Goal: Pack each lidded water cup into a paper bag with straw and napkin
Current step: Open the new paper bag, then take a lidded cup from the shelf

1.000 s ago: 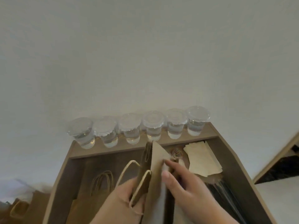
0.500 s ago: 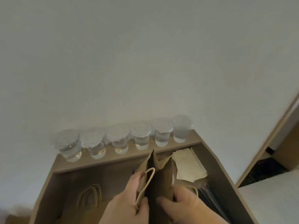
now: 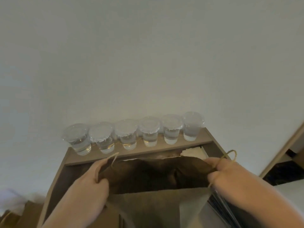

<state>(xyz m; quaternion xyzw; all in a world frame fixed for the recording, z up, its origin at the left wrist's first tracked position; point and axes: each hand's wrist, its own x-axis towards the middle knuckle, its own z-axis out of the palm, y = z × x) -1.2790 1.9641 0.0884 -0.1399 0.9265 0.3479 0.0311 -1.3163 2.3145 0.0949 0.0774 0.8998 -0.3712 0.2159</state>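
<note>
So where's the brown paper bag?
The brown paper bag is bottom centre in head view, held open between left hand and right hand, below the lidded clear cups.

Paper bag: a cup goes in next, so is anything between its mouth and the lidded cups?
Nothing visible. The left hand and right hand grip the paper bag at its ends, mouth spread; the lidded cups stand on the ledge just beyond. Its dark inside cannot be checked.
</note>
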